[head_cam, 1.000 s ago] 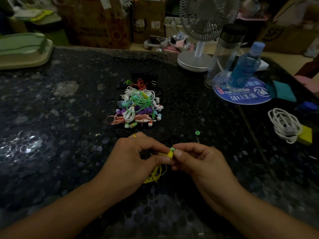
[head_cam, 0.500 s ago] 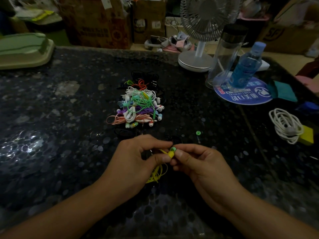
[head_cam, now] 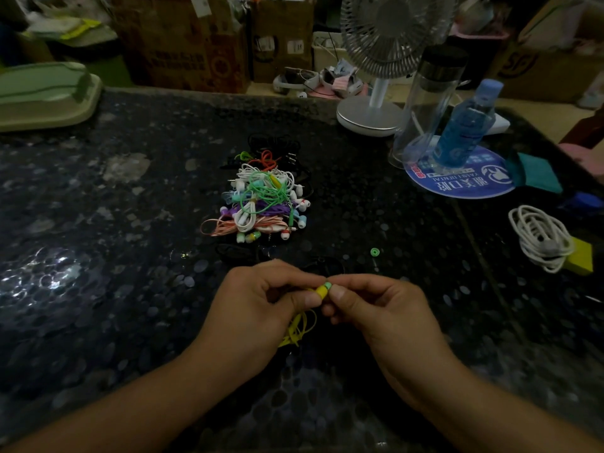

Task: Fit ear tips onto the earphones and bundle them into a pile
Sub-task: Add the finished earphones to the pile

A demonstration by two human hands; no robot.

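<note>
Left hand: the left hand (head_cam: 261,302) is pinching the yellow earbud (head_cam: 321,291) between thumb and forefinger, with the yellow cord (head_cam: 299,331) trailing down under the palm.
Right hand: the right hand (head_cam: 376,308) is pinching the pale green ear tip (head_cam: 327,285) and pressing it against the earbud's end.
Step in hand: the tip appears to be going on; whether it is fully seated cannot be told.
Done: a pile of bundled earphones (head_cam: 261,204) in many colours is lying mid-worktop, well beyond the hands.
Left: 1 loose green ear tip (head_cam: 375,252) is waiting near the right hand, likely for the other bud; then the yellow set needs coiling and adding to the pile.
Surface: the dark speckled worktop (head_cam: 114,256) is catching glare at the left.
Room: a desk fan (head_cam: 385,60), a clear bottle (head_cam: 428,106), a blue bottle (head_cam: 464,125) and a coiled white cable (head_cam: 539,237) are standing by; cardboard boxes (head_cam: 183,44) are filling the dim background.
</note>
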